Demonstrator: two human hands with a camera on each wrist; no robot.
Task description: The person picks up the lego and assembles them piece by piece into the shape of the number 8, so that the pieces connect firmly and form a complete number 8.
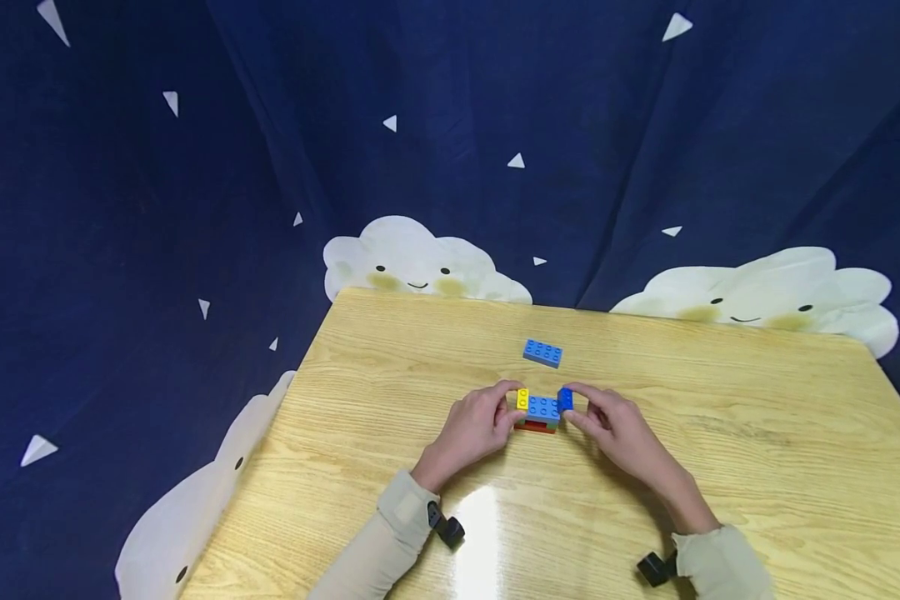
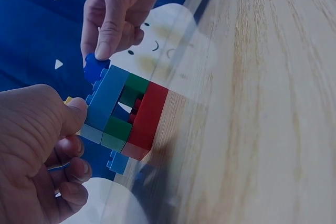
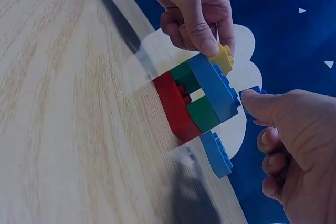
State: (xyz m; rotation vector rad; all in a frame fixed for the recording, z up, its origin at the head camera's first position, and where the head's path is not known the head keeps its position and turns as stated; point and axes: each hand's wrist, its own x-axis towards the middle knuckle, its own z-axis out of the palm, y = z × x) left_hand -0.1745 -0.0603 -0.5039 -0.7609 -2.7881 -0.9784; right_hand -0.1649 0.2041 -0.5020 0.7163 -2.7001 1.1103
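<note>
A small stack of toy building bricks stands on the table: a long red brick (image 2: 150,114) at the bottom, two green bricks (image 3: 203,114) with a gap between them, and a light blue brick (image 1: 543,407) on top. My left hand (image 1: 478,421) pinches a yellow brick (image 1: 522,399) between thumb and fingers at the stack's left end. At the right end, my right hand (image 1: 621,429) pinches a dark blue brick (image 1: 566,399) by the light blue brick's studs. Whether the dark blue brick touches those studs is hard to tell. Fingertips partly hide both small bricks.
Behind the stack lies a loose light blue brick (image 1: 542,352), studs up. The wooden table (image 1: 390,358) ends at a dark blue curtain (image 1: 450,183) with white cloud shapes. Black wrist cameras (image 1: 446,525) sit at both cuffs.
</note>
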